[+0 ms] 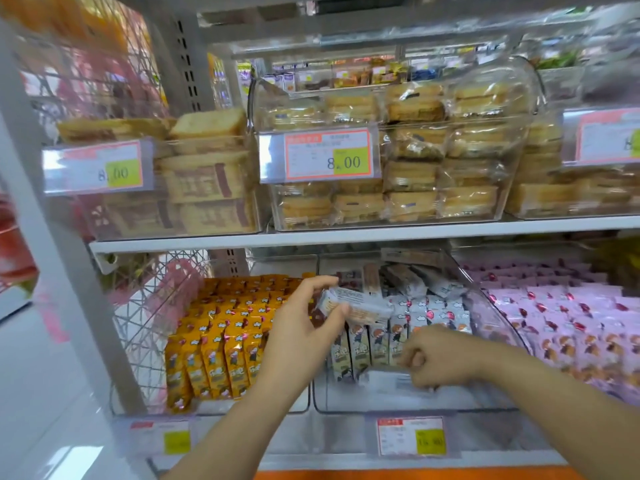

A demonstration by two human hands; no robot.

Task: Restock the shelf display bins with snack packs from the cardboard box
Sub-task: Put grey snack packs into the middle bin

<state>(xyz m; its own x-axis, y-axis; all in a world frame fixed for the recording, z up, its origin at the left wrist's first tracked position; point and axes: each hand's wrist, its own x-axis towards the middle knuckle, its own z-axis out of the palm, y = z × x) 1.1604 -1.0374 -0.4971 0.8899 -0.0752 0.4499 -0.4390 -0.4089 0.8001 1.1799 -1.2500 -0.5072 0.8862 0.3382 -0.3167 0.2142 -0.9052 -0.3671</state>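
bins of yellow packs [214,341] and pink packs [571,317] flank the middle bin [346,400]; left hand [298,337] pinches a white pack [360,304] over it, right hand [436,358] curled at its bare front, hold unclear.

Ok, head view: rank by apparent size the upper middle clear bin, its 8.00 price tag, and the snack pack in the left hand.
1. clear bin
2. price tag
3. snack pack, a little smaller than the tag though nearer the camera

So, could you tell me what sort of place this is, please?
Probably a shop's snack aisle: price labels on the shelves, clear display bins of wrapped snack packs, and the left hand holding one pack.
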